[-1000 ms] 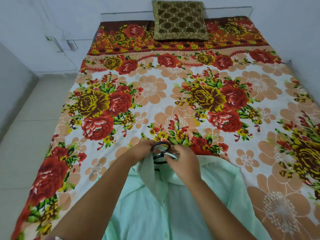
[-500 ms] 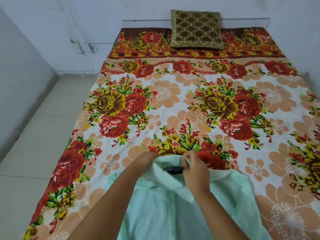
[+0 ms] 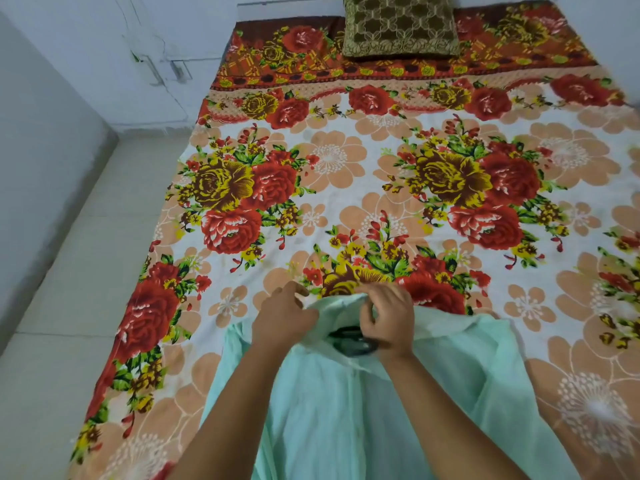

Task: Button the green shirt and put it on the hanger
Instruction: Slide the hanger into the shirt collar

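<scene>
A pale green shirt lies flat on the bed near its front edge, collar pointing away from me. A black hanger shows only as a dark patch inside the neck opening; the rest is hidden under the cloth. My left hand pinches the left side of the collar. My right hand grips the right side of the collar, fingers curled over the cloth just above the hanger.
The bed carries a flowered sheet in red, yellow and peach. A brown patterned cushion leans at the head end. White tiled floor runs along the left, with white walls behind.
The hanger's hook, which stood out above the collar a second ago, now sits down inside the neck opening. Both hands stayed at the collar and shifted their grip on it.
</scene>
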